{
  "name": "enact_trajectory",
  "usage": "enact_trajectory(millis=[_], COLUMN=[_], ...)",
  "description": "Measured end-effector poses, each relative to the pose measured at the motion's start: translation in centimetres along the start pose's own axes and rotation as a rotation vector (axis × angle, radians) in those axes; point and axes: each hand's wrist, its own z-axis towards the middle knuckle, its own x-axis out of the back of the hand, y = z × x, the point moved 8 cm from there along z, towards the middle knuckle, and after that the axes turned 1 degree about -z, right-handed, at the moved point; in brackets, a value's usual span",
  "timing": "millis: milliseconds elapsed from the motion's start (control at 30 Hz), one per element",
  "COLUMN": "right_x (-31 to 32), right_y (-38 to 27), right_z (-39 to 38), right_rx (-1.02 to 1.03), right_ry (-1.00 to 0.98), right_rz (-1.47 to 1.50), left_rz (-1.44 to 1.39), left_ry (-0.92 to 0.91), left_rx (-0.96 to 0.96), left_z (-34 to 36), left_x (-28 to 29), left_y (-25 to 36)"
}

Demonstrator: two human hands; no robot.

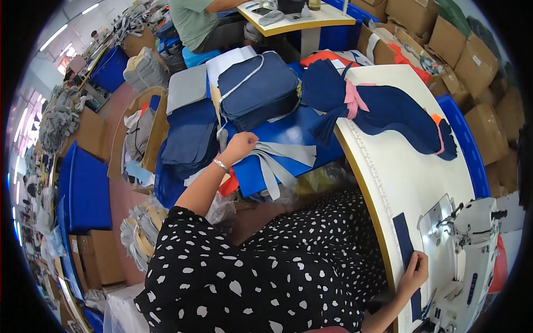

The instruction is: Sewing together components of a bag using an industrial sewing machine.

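Observation:
My left hand (240,146) is closed at the gathered end of several light grey fabric strips (272,164), which fan out over a blue surface (288,133). My right hand (414,273) is at the white sewing table (377,166), its fingers closed on a long navy fabric strip (403,236) lying along the table's near edge. Right of that hand stands a white sewing machine (463,250) with its lamp lit. Farther up the table lies a bundle of navy pieces (388,114) bound with pink strips.
Beyond my left hand sits a tied stack of navy panels (258,91), beside another navy pile (190,133). A cardboard box (158,130) of scraps and blue bins (89,188) stand left. A person in a green shirt (191,25) sits ahead. Cartons (472,61) are piled right.

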Motion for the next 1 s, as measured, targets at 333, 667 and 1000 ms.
enact_trajectory(millis=[333, 667, 1000], right_x=[-0.3, 3.4, 4.8], right_y=[3.1, 4.7, -2.7], right_z=[0.9, -0.2, -0.5], right_rx=[-0.183, -0.493, -0.146], right_ry=[-0.16, -0.44, -0.128], right_rz=[0.289, 0.791, 0.307], left_rz=[0.037, -0.08, -0.151], left_ry=[-0.057, -0.137, -0.099], left_rx=[-0.216, -0.041, -0.14], left_z=[3.8, 8.6, 4.0], left_x=[-4.6, -7.0, 3.7], left_y=[-6.2, -9.6, 9.8])
